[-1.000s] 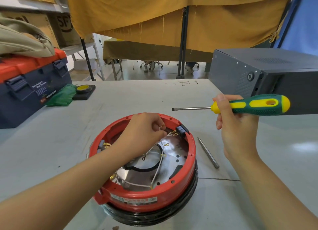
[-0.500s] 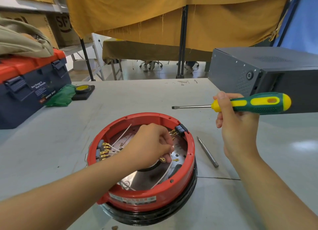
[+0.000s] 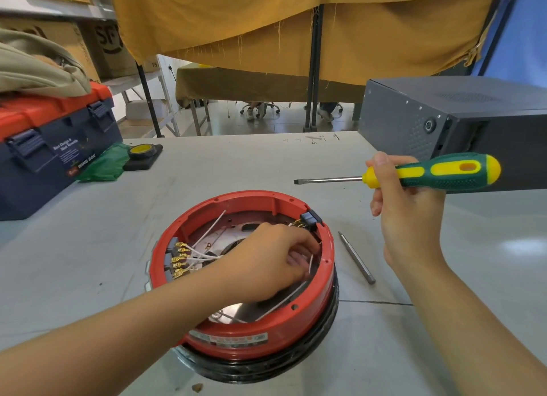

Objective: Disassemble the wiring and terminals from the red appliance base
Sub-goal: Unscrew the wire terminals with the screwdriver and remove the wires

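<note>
The round red appliance base [image 3: 236, 336] sits upside down on the grey table, open side up. White wires [image 3: 207, 256] run across its inside to a row of brass terminals [image 3: 179, 261] on the left inner wall. A dark connector block [image 3: 309, 218] clips onto the far right rim. My left hand [image 3: 272, 259] reaches inside on the right, fingers curled around a white wire [image 3: 310, 264] near the rim. My right hand [image 3: 405, 215] hovers to the right of the base and grips a green and yellow flathead screwdriver [image 3: 438, 173], blade pointing left.
A loose metal bit [image 3: 356, 258] lies on the table right of the base. A dark grey metal case [image 3: 461, 123] stands at the back right. A blue and red toolbox [image 3: 44, 147], green cloth [image 3: 103, 164] and yellow tape roll [image 3: 140, 151] sit at the left.
My left hand moved from the far rim by the connector block down and right inside the base, uncovering the brass terminals. My right hand with the screwdriver stayed put.
</note>
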Demonstrator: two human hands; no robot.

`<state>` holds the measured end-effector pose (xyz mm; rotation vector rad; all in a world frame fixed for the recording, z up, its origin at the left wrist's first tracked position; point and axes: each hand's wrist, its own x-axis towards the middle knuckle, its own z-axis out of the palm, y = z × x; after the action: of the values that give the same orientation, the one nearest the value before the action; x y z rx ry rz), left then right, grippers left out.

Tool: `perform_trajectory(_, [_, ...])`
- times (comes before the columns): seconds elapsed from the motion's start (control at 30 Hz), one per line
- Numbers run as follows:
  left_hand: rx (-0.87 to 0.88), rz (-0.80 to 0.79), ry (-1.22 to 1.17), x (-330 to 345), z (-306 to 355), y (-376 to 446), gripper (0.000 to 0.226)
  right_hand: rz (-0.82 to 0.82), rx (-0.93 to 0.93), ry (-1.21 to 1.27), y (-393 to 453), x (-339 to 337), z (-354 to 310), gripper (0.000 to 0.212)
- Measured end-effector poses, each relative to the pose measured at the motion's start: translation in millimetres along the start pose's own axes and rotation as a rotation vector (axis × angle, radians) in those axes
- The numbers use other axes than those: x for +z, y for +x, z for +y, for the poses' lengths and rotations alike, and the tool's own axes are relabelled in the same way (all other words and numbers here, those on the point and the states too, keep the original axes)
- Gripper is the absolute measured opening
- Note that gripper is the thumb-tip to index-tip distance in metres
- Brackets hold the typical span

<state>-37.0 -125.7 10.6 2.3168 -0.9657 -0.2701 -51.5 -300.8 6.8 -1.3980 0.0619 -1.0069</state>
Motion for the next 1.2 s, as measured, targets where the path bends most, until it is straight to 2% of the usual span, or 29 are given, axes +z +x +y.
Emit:
perform_trajectory(0.2, [0.024,0.016,0.159,-3,-6,3,0.033,0.000,0.012,-0.012,-1,0,1,0.016])
perform_trajectory(0.3, [0.070,-0.024,0.345,0,-8,1,0.027,0.001,0.017,-0.024,-1,-1,2,0.018])
perform_trajectory(0.43, [0.104,0.001,0.674,2,-10,-6,0.031,0.010,0.031,-0.022,-1,-1,2,0.021])
perform_trajectory(0.53, [0.119,0.038,0.754,-1,-9,-9,0.035,-0.008,0.031,-0.002,0,-1,0,0.018])
perform_trajectory(0.6, [0.111,0.041,0.733,-4,-10,-9,0.035,-0.016,0.044,0.025,1,-2,-1,0.022])
perform_trajectory(0.73, [0.071,0.032,0.448,-14,-14,-5,0.028,0.013,0.040,0.045,9,-7,-5,0.027])
perform_trajectory(0.9, [0.126,0.143,0.297,-26,-19,1,0.015,-0.013,-0.033,0.027,20,-9,-13,0.029])
perform_trajectory(1.03, [0.075,0.233,0.201,-36,-22,13,0.005,-0.085,-0.113,0.019,30,0,-24,0.024])
perform_trajectory(1.1, [0.030,0.217,0.175,-39,-26,22,0.029,-0.157,-0.152,-0.009,36,7,-30,0.027])
perform_trajectory(1.2, [-0.038,0.062,0.220,-40,-30,31,0.075,-0.270,-0.163,-0.102,46,20,-35,0.027])
